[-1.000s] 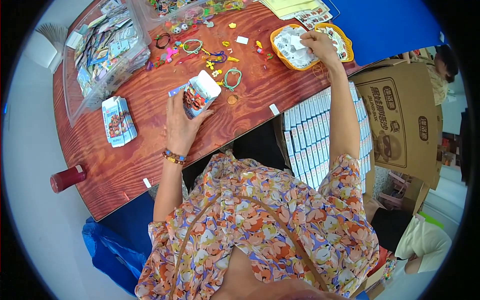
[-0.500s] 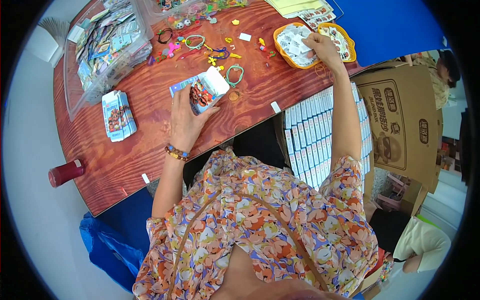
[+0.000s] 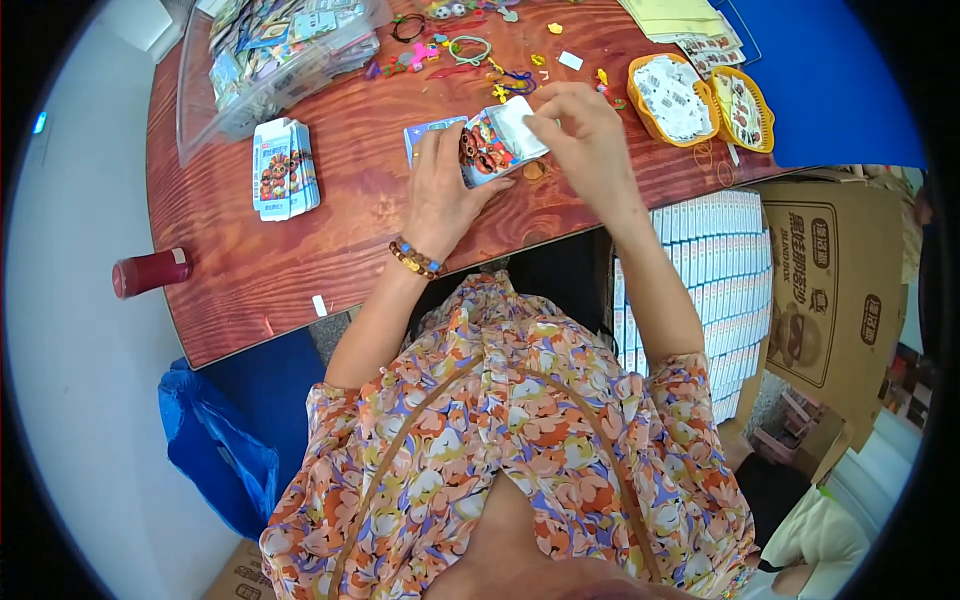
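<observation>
My left hand (image 3: 440,195) is wrapped round a small printed box (image 3: 487,150) on the table, its thumb on the near side. The box's white end flap (image 3: 520,125) stands open at the right. My right hand (image 3: 588,140) is at this open end, thumb and fingers pinched together; what they hold, if anything, is hidden. A blue-lilac printed piece (image 3: 428,130) shows beyond my left fingers; I cannot tell whether it belongs to the same box. Farther left lies a stack of flattened printed boxes (image 3: 285,172).
Two yellow baskets stand at the right: one holds white packets (image 3: 672,97), the other printed pieces (image 3: 740,108). A clear bin (image 3: 195,115) full of packets is at the far left. Small toys and bands (image 3: 470,50) lie beyond. White boxes (image 3: 690,260) fill a carton (image 3: 825,310).
My right hand has come from the basket of white packets to the open end of the box. My left hand still grips the box. The whole view has shifted.
</observation>
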`<move>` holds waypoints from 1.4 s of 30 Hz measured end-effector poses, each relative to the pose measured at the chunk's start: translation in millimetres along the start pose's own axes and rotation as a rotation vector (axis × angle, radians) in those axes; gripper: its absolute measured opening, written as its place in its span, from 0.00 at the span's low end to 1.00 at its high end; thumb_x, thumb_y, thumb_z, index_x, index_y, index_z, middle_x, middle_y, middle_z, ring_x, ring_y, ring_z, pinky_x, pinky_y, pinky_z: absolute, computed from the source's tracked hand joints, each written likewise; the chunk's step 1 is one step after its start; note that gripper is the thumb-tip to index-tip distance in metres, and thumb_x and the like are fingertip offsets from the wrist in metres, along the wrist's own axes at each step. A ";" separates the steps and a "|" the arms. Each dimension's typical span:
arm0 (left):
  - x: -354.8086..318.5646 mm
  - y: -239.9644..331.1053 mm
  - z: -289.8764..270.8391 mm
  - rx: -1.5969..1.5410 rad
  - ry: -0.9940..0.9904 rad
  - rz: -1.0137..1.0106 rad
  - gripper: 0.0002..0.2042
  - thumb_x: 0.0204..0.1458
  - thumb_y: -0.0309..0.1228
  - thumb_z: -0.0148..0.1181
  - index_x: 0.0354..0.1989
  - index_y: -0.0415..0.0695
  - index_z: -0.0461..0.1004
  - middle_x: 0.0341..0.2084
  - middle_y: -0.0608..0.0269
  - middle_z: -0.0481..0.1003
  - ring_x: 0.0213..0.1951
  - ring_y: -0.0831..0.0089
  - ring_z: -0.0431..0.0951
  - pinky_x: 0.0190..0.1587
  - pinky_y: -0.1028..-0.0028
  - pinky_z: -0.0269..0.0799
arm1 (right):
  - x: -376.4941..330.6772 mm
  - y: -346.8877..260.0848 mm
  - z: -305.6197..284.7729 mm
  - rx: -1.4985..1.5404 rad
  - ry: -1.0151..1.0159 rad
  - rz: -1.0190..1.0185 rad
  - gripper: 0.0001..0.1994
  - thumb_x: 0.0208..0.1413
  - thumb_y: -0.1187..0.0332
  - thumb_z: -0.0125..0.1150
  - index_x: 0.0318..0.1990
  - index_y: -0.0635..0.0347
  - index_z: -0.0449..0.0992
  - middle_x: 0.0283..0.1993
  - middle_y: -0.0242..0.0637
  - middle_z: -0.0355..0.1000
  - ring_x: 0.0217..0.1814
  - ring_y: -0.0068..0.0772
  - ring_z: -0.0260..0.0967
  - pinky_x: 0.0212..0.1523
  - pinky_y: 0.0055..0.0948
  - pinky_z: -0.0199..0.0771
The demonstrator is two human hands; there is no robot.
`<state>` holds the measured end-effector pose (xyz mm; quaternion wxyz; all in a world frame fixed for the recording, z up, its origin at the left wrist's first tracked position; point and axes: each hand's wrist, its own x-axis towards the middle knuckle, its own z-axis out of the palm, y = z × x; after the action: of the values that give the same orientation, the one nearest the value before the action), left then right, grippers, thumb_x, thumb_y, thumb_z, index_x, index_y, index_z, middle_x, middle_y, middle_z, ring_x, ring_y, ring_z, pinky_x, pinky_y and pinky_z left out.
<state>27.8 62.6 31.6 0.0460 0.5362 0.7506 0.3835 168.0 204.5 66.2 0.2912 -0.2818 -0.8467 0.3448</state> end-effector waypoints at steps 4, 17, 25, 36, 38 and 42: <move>-1.1 -1.8 -0.8 0.000 0.024 -0.007 0.40 0.33 0.35 0.80 0.56 0.36 0.65 0.44 0.48 0.68 0.46 0.49 0.72 0.48 0.58 0.71 | -1.7 -13.7 21.7 -0.193 0.062 -0.066 0.08 0.52 0.64 0.64 0.33 0.59 0.80 0.50 0.38 0.75 0.58 0.41 0.67 0.65 0.45 0.48; -1.0 -1.4 3.3 -0.026 -0.039 -0.052 0.38 0.36 0.38 0.78 0.57 0.36 0.66 0.47 0.48 0.71 0.49 0.51 0.72 0.50 0.60 0.70 | -6.5 8.3 4.6 0.126 -0.145 -0.144 0.12 0.61 0.65 0.58 0.46 0.63 0.80 0.53 0.47 0.75 0.59 0.45 0.70 0.61 0.37 0.66; -6.1 -9.0 -12.4 -0.053 -0.063 -0.125 0.37 0.37 0.36 0.78 0.56 0.36 0.67 0.43 0.50 0.70 0.45 0.53 0.73 0.47 0.61 0.71 | 26.1 181.7 -206.2 -0.468 0.489 0.564 0.17 0.57 0.56 0.60 0.45 0.59 0.81 0.44 0.43 0.80 0.49 0.42 0.76 0.48 0.36 0.74; -8.1 -16.8 -6.7 -0.032 -0.019 -0.087 0.38 0.38 0.37 0.78 0.57 0.35 0.67 0.42 0.54 0.70 0.43 0.62 0.74 0.43 0.66 0.73 | 18.4 222.1 -245.0 -0.592 0.302 0.838 0.20 0.52 0.54 0.66 0.50 0.51 0.80 0.49 0.41 0.79 0.52 0.40 0.76 0.51 0.39 0.74; -7.7 -17.2 -8.3 -0.033 -0.031 -0.105 0.38 0.37 0.38 0.78 0.57 0.35 0.66 0.43 0.52 0.70 0.45 0.57 0.74 0.45 0.64 0.72 | 12.9 222.8 -247.4 -0.510 0.349 0.844 0.18 0.52 0.55 0.65 0.49 0.50 0.81 0.47 0.40 0.79 0.51 0.41 0.77 0.51 0.40 0.75; -10.7 -14.3 -9.7 -0.027 -0.040 -0.121 0.39 0.36 0.38 0.78 0.57 0.36 0.66 0.44 0.49 0.70 0.48 0.52 0.73 0.48 0.61 0.71 | 11.7 194.8 -233.7 -0.765 0.488 0.731 0.14 0.53 0.60 0.63 0.46 0.49 0.82 0.41 0.38 0.81 0.45 0.41 0.79 0.47 0.38 0.76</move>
<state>16.7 46.6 25.8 0.0911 0.4965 0.7755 0.3792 374.7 428.1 62.4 0.2176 -0.7123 -0.6670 0.0177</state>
